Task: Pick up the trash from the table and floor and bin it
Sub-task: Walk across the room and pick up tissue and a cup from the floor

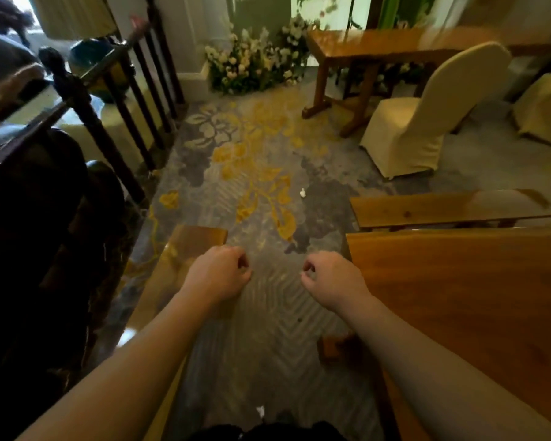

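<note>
A small white crumpled scrap point(303, 192) lies on the patterned carpet ahead, well beyond both hands. Another white scrap point(260, 410) lies on the carpet near the bottom edge, between my forearms. My left hand point(218, 272) hovers over the carpet with fingers curled in and nothing visible in it. My right hand point(328, 278) is level with it, also loosely curled and holding nothing visible. No bin shows in this view.
A wooden table point(477, 307) fills the right side, with a bench point(433, 208) behind it. Another wooden bench point(178, 259) is at the left. A dark railing point(86, 100), a covered chair point(420, 122), a far table point(379, 46) and flowers point(252, 65) border the carpet.
</note>
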The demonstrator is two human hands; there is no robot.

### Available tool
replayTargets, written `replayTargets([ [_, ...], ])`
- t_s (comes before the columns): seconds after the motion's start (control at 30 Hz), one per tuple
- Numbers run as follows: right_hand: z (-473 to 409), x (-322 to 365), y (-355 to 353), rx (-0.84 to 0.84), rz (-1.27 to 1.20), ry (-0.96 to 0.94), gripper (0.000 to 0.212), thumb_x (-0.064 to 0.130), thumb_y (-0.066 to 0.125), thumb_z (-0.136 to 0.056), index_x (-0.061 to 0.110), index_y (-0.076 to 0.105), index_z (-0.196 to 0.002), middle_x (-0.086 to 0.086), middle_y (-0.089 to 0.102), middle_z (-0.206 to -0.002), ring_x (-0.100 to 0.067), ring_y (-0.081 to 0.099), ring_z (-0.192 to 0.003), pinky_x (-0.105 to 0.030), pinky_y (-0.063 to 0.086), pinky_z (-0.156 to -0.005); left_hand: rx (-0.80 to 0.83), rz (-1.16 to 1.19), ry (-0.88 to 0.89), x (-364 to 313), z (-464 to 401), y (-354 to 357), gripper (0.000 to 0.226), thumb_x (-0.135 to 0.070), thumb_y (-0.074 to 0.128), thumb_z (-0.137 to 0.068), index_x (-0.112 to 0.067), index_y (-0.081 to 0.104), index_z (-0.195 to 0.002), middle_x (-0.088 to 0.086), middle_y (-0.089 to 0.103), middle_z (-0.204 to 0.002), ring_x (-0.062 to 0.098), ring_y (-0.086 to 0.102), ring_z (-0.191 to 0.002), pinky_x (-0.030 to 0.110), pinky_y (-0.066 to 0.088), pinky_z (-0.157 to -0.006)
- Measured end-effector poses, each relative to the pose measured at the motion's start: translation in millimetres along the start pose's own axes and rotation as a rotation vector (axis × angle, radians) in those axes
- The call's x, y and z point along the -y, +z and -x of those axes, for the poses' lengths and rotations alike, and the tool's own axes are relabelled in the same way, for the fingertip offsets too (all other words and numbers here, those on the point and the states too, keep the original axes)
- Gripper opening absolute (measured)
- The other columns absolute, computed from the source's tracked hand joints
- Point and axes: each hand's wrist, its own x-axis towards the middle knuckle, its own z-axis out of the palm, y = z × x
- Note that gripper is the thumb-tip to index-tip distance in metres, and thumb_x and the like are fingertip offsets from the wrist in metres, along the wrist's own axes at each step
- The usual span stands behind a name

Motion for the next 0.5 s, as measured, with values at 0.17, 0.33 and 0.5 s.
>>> replayTargets([
  [0.17,-100,-31,-14,0.017,0.02,0.052,0.02,0.037,0.057,-0.091,0.019,0.066,-0.094,-0.002,0.063,-0.092,-0.023,0.061,-0.091,-0.042,0.054,-0.075,-0.004,0.032,0.029,13,-113,1,0.019,-0.05,0.065,-0.079,-0.032,0.063,-0.087,-0.01,0.066,-0.09,0.015,0.061,-0.088,0.036,0.054,-0.074],
  [0.33,-203,-67,-12,0.032,0.053,0.114,0.02,0.039,0.06,-0.09,0.021,0.066,-0.095,-0.001,0.064,-0.094,-0.022,0.059,-0.092,-0.043,0.055,-0.076,0.025,0.061,0.098,33,-240,17,0.018,-0.047,0.063,-0.081,-0.03,0.064,-0.087,-0.008,0.065,-0.088,0.015,0.061,-0.085,0.035,0.054,-0.071],
  [0.5,-324,-104,-15,-0.002,0.083,0.243,0.022,0.04,0.059,-0.09,0.019,0.066,-0.091,-0.003,0.064,-0.092,-0.025,0.06,-0.091,-0.043,0.055,-0.074,0.128,0.066,0.165,52,-397,30,0.018,-0.043,0.063,-0.083,-0.025,0.063,-0.087,-0.003,0.065,-0.09,0.021,0.061,-0.086,0.04,0.055,-0.073],
])
